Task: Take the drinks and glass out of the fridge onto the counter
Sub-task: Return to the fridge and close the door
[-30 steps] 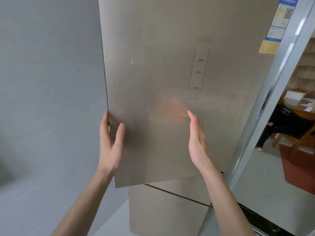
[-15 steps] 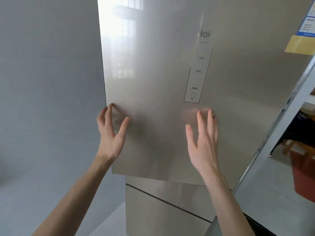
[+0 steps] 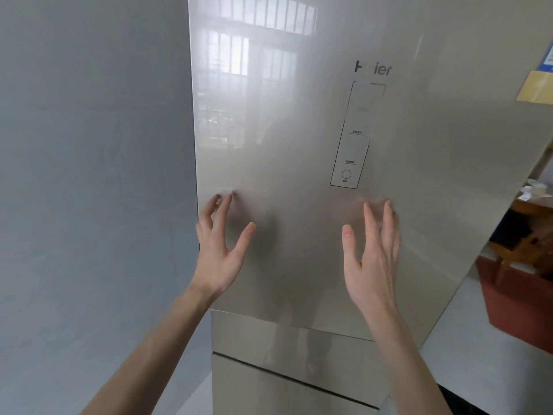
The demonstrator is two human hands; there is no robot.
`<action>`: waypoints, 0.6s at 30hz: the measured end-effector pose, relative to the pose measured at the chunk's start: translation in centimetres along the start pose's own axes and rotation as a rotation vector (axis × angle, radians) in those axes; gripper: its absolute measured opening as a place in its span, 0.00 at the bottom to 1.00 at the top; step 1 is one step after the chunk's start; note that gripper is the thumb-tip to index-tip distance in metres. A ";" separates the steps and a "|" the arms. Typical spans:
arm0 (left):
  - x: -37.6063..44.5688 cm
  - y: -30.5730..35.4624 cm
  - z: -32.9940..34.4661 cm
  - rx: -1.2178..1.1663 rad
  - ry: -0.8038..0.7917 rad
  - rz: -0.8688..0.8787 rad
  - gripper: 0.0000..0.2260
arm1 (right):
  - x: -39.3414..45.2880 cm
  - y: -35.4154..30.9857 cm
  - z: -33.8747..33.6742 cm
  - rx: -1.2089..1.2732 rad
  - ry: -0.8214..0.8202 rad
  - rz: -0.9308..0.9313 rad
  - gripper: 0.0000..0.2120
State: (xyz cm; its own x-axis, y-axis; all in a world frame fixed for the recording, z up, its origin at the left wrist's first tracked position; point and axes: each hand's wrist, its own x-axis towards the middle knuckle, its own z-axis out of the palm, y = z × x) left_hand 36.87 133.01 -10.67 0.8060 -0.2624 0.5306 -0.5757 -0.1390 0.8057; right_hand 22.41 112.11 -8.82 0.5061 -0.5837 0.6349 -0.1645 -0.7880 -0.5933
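Both hands face the fridge door (image 3: 299,175), fingers spread wide, holding nothing: left hand (image 3: 220,250) at its edge, right hand (image 3: 371,265) below the control panel (image 3: 354,136).

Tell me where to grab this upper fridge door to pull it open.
Probably the upper fridge door's free left vertical edge, coming from the left. No handle shows on its flat, glossy face, so flat fingers have nothing to hook. The left hand is already at that edge with fingers open; the right hand is spread over the face below the control panel.

home: fridge (image 3: 299,145) w/ wooden furniture (image 3: 520,235) beside.
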 end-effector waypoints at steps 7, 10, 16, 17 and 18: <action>2.3 -1.7 1.0 -0.029 -0.049 0.017 0.32 | 0.6 -0.4 1.5 -0.022 0.031 0.020 0.37; 3.0 -2.1 1.4 -0.071 -0.097 0.003 0.30 | 1.0 -0.4 2.0 -0.057 0.031 0.028 0.37; 3.7 -2.8 2.2 -0.054 -0.117 0.033 0.31 | 1.4 0.1 2.8 -0.156 0.074 0.036 0.37; 3.7 -2.9 2.3 -0.048 -0.128 0.035 0.31 | 1.4 0.0 2.9 -0.186 0.074 0.044 0.37; 3.7 -3.1 2.3 -0.038 -0.137 0.037 0.32 | 1.4 0.0 2.9 -0.215 0.072 0.051 0.38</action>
State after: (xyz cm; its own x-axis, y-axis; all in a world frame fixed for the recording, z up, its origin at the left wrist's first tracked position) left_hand 41.30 130.28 -11.81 0.7568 -0.3945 0.5211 -0.5966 -0.0914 0.7973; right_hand 25.54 111.87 -9.35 0.4324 -0.6303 0.6448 -0.3689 -0.7762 -0.5113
